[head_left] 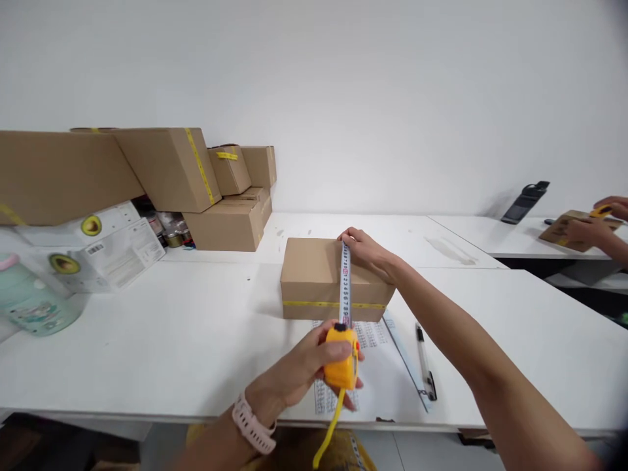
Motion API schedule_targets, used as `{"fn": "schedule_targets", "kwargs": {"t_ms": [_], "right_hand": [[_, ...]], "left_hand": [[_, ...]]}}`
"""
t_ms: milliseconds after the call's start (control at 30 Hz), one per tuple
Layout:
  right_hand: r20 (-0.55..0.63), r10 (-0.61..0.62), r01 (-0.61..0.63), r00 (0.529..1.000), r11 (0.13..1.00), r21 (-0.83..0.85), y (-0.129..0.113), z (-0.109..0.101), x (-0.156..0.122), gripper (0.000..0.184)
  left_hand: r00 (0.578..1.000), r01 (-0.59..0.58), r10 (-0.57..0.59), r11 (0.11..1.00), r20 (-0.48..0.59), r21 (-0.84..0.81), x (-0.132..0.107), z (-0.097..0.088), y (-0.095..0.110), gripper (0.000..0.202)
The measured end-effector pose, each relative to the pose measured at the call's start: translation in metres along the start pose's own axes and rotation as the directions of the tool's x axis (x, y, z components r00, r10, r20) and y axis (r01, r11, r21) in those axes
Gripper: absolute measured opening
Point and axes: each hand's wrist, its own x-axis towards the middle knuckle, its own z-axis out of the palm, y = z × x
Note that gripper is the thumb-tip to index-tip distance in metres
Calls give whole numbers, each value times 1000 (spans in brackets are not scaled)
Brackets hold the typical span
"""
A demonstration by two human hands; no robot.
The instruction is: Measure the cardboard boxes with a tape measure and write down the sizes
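My left hand is wrapped round a yellow tape measure, and a yellow strap hangs below its case. The white blade runs from the case across the top of a brown cardboard box. At the box's far edge, my right hand pinches the blade's end. A yellow printed tape strip crosses the front of the box. Partly under the box lie printed sheets, with a blue edge along their right side. A pen rests to the right of the sheets.
Several cardboard boxes are stacked at the left back. Near them stand white avocado-print cartons and a mint bottle. On the right-hand table are a dark bottle and another person's hands on a small box.
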Motion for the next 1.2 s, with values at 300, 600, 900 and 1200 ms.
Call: {"fn": "schedule_targets", "kwargs": {"t_ms": [300, 600, 900, 1200], "right_hand": [[139, 128, -126, 982, 992, -21, 13, 4, 57, 15], [17, 36, -37, 999, 999, 40, 31, 10, 65, 16], [14, 19, -20, 1000, 1000, 24, 35, 9, 62, 14], [3, 47, -48, 999, 997, 53, 37, 10, 63, 18]], "left_hand": [[985, -76, 56, 990, -161, -118, 40, 11, 15, 72], [986, -90, 65, 982, -152, -164, 57, 24, 6, 71], [988, -84, 60, 982, -144, -169, 49, 29, 1, 66], [984, -80, 55, 986, -167, -148, 46, 23, 3, 66]]}}
